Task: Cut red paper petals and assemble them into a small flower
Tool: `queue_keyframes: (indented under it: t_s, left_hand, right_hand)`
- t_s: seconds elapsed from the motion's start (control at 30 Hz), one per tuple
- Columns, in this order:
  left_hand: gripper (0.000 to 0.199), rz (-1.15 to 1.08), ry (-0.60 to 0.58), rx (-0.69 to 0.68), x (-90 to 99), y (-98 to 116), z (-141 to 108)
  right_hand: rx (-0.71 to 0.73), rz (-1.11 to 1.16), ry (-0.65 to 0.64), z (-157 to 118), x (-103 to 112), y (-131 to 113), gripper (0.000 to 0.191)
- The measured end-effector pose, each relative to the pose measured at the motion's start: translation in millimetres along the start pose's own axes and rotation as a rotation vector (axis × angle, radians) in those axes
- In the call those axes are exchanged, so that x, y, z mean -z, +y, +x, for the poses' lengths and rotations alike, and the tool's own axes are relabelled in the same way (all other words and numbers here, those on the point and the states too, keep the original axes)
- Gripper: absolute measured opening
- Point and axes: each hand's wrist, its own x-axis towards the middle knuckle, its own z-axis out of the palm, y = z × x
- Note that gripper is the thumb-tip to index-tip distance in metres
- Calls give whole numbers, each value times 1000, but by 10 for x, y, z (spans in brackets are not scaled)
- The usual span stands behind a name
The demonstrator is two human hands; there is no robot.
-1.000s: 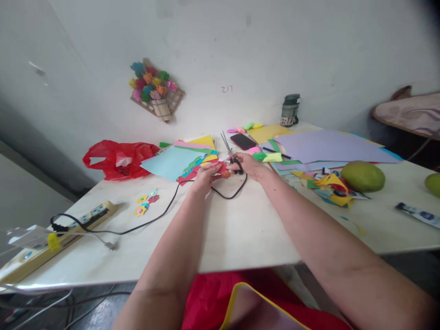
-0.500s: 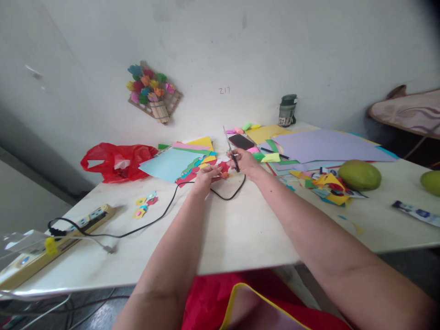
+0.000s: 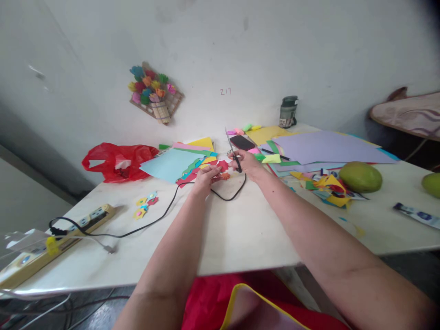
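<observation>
My right hand is closed around the dark handles of a pair of scissors, whose blades point up toward the wall. To its left, my left hand pinches a small red paper piece between thumb and fingers. A small orange piece shows at my left fingertips; whether it is held too is unclear. Strips of red, teal and green paper lie just behind my left hand. A black cable runs across the table beneath my wrists.
Light-blue sheets and a red plastic bag lie left, near small paper flowers and a power strip. A phone, purple sheets, paper scraps, a green fruit and a tube are right.
The red paper between my hands has turned slightly and more of it shows. My right hand and the scissors have shifted a little to the right; the whole view has moved slightly.
</observation>
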Motion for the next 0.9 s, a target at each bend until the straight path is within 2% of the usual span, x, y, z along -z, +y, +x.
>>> queue_keyframes:
  t_s: [0.47,0.73,0.9]
  left_hand:
    - [31,28,-38,18,52,-54,35]
    - [33,36,-24,17,19,-18,20]
    - [35,12,-40,-12,27,-12,26]
  right_hand:
    - [-30,-54,19,-37,-34,-82,26]
    - [-34,-75,-91,-21,-44,-31,28]
    - [-22,-129,-189,-2,37,20,29]
